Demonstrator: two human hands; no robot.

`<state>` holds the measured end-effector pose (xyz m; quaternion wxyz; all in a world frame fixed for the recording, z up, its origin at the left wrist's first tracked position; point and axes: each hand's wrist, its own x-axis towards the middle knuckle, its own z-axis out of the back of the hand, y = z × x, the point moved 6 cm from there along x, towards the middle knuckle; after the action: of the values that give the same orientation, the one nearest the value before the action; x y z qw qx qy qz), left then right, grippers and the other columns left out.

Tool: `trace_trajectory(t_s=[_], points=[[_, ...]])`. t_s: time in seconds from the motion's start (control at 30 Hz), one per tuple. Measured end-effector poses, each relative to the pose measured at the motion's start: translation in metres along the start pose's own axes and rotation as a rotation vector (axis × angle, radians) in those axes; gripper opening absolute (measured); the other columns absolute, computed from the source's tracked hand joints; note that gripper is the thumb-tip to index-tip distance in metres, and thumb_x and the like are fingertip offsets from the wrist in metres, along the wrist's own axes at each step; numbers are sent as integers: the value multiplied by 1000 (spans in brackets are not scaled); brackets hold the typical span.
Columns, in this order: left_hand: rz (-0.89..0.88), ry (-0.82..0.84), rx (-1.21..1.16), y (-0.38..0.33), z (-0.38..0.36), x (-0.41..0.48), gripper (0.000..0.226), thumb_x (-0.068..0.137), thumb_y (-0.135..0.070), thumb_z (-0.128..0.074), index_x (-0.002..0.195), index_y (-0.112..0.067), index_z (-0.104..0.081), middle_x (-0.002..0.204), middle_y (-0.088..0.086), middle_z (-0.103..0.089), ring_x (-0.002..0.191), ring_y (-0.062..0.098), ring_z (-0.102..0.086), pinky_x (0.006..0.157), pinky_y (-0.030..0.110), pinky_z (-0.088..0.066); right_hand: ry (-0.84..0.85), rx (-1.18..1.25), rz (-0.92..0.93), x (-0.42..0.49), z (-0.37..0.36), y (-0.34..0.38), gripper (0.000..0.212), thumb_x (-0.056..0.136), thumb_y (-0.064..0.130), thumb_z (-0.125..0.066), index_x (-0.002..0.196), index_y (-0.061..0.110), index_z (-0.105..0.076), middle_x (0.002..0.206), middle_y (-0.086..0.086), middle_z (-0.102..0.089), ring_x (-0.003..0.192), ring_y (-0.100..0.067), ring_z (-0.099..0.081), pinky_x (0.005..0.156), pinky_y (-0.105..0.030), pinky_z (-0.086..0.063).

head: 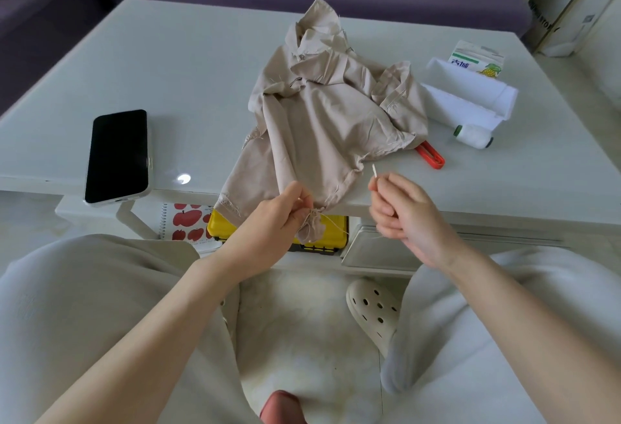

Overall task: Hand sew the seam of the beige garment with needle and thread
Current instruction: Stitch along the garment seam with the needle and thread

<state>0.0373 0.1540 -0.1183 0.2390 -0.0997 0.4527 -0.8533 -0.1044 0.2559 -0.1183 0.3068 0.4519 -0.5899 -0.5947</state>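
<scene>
The beige garment [322, 114] lies crumpled on the white table [188, 63], with one frayed corner hanging over the near edge. My left hand [279, 218] pinches that hanging corner at the seam. My right hand [403, 211] pinches the needle [374, 170] between thumb and forefinger, its tip pointing up just right of the cloth. A thin pale thread [336, 225] runs from the gathered corner toward my right hand.
A black phone [117, 154] lies at the table's left front. A white thread spool [473, 136], red-handled scissors [431, 154] and a white box [470, 94] sit to the right. A yellow case [218, 225] and an apple-print notebook [184, 222] rest below the table.
</scene>
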Motion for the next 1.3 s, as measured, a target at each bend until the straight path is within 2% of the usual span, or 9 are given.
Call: trace_trajectory(t_s=[0.1, 0.33, 0.43, 0.53, 0.63, 0.87, 1.0, 1.07, 1.3], points=[[3, 10, -62, -2, -1, 0, 25, 100, -7, -37, 82, -24, -38, 55, -18, -52, 49, 8, -34, 50, 15, -31, 4, -198, -54, -1, -8, -13, 23, 103, 9, -30, 86, 10, -46, 61, 5, -44, 46, -5, -28, 42, -15, -25], [2, 5, -95, -5, -2, 0, 17, 99, -6, -40, 85, -17, -43, 58, -12, -53, 55, 13, -38, 52, 19, -34, 95, -260, -156, 2, -35, -24, 15, 98, 19, -50, 106, 14, -61, 57, 11, -37, 49, -3, -32, 48, -15, -28], [-5, 2, -89, -6, -1, 1, 17, 99, -6, -40, 85, -17, -42, 62, -6, -54, 56, 19, -41, 53, 24, -36, 136, -352, -136, 3, -40, -25, 18, 95, 23, -55, 97, 10, -67, 60, 7, -49, 47, -3, -32, 48, -18, -25], [-5, 2, -81, -6, 0, 1, 20, 99, -7, -39, 84, -19, -42, 65, -6, -59, 62, 25, -47, 57, 32, -40, 49, -401, -74, 8, -32, -19, 22, 94, 21, -57, 89, 2, -66, 51, 17, -49, 42, 0, -34, 46, -12, -28], [6, 11, -82, -6, 1, 1, 20, 99, -7, -38, 85, -19, -42, 63, -19, -60, 63, 25, -50, 57, 30, -42, -145, -465, 35, 15, -11, -4, 20, 94, 21, -56, 78, 11, -61, 42, 16, -40, 41, 0, -32, 46, -11, -27], [7, -11, -126, -7, 3, -1, 14, 100, -9, -39, 88, -14, -45, 69, -5, -65, 73, 35, -57, 69, 49, -48, -539, -555, 121, 21, 44, 12, 27, 93, 21, -56, 75, 0, -51, 55, 5, -35, 47, -5, -31, 49, -18, -28], [-7, -33, -141, -8, 5, -1, 15, 100, -8, -39, 88, -13, -45, 72, 0, -66, 73, 29, -60, 73, 52, -49, -609, -601, 90, 22, 57, 8, 26, 95, 19, -54, 83, -5, -55, 57, 2, -38, 47, -5, -37, 47, -14, -29], [-11, -60, -152, -8, 7, -1, 16, 100, -8, -39, 88, -14, -46, 71, -1, -66, 72, 25, -61, 72, 49, -51, -620, -631, 65, 23, 60, 5, 25, 94, 19, -54, 81, -3, -54, 58, 1, -41, 53, -9, -37, 53, -22, -31], [-13, -104, -170, -8, 11, -3, 14, 100, -7, -39, 90, -14, -47, 77, 2, -67, 75, 24, -63, 75, 51, -52, -524, -669, 35, 19, 51, 2, 21, 97, 24, -49, 84, 9, -51, 63, 2, -42, 57, -12, -39, 54, -22, -32]])
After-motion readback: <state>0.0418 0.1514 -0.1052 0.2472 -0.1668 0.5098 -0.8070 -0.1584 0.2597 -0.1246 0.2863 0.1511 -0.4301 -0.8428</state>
